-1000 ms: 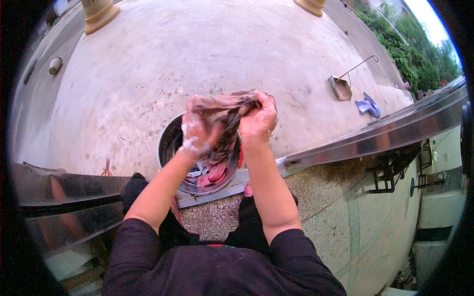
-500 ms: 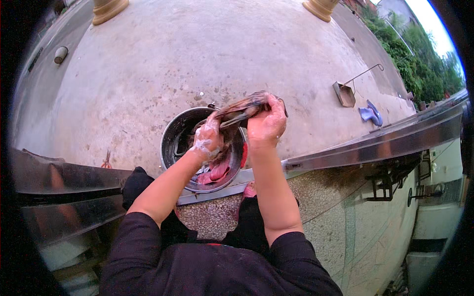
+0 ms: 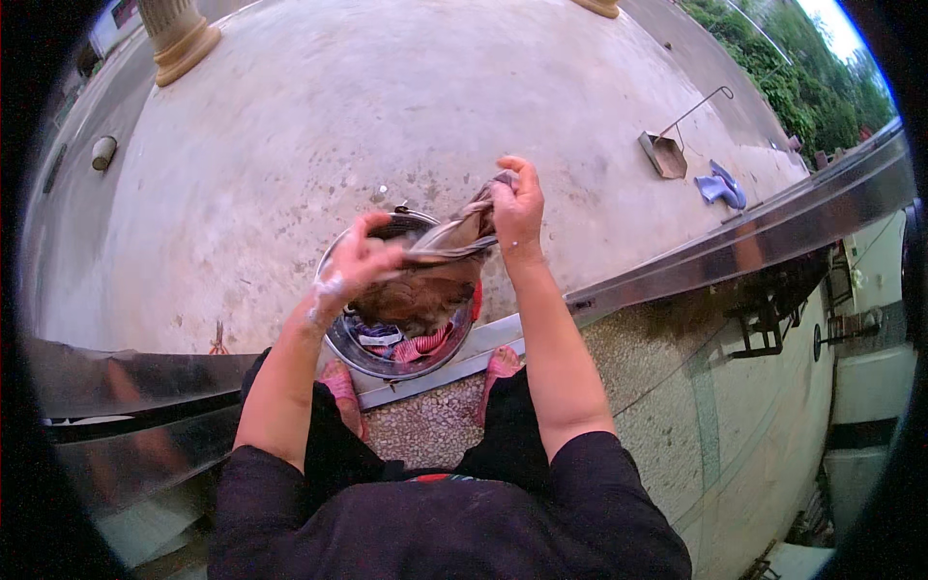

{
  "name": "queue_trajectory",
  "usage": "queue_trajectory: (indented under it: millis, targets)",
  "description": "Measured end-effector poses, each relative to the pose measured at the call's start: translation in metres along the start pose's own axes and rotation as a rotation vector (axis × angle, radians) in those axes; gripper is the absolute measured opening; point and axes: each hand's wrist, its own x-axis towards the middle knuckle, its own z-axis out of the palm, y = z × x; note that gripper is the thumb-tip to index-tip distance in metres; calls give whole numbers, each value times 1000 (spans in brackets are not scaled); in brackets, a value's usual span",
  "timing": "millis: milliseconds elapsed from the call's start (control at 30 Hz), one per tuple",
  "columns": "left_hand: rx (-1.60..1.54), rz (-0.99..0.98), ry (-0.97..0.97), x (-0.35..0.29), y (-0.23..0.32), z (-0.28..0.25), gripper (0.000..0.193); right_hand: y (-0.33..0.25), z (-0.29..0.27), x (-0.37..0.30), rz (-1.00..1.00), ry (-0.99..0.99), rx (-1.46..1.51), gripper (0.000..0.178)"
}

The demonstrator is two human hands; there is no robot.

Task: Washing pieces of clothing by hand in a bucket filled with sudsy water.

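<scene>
My right hand [image 3: 518, 208] is closed on one end of a wet, twisted brown-grey cloth [image 3: 474, 227], raised above the bucket's right side. From that grip the cloth slants down to the left, and its darker brown part hangs over the bucket's mouth. My left hand [image 3: 360, 259], a little blurred, has its fingers apart beside the cloth's lower left end, over the bucket's left rim. White suds cling to the left wrist. Below both hands stands a metal bucket [image 3: 362, 361]. Inside it lie a red-and-white striped cloth [image 3: 421, 346] and other dark and white fabric.
The bucket stands by a door sill [image 3: 416, 384], between my feet in pink sandals [image 3: 503, 363]. To the right on the concrete are a long-handled metal dustpan [image 3: 664, 155] and a blue-purple object [image 3: 720, 187]. A column base [image 3: 186, 53] rises at the far left.
My left hand has loosened from the cloth and shifted left, its fingers spreading. My right hand has moved slightly left with its end. More brown cloth now hangs over the bucket.
</scene>
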Motion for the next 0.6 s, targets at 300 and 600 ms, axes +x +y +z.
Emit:
queue_trajectory:
  millis: [300, 600]
  targets:
    - [-263, 146, 88, 0, -6, -15, 14, 8, 47, -34, 18, -979, -47, 39]
    - [-910, -33, 159, 34, -64, -31, 28, 27, 58, -39, 610, -673, 705, 28]
